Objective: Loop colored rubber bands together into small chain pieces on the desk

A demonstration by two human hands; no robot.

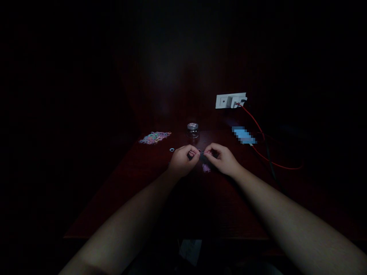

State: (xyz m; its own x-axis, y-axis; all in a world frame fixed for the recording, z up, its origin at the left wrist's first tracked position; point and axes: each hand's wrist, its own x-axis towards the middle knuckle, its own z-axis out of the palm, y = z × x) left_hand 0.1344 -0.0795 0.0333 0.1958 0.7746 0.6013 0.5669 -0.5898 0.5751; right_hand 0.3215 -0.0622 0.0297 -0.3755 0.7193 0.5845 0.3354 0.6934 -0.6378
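Jar [193,130] on table [134,172], loop pile [155,138] to its left, device [243,135] to its right.

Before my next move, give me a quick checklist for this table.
1. Left hand and right hand in view: ok.
2. What they hold: cannot tell; too small and dim.
3. Purple bands nearby: ok, close to the right hand.
4. Band pile apart from the hands: ok, off to the left.
5. Jar upright: ok, beyond the hands.
6. Lighting: not ok; very dark.
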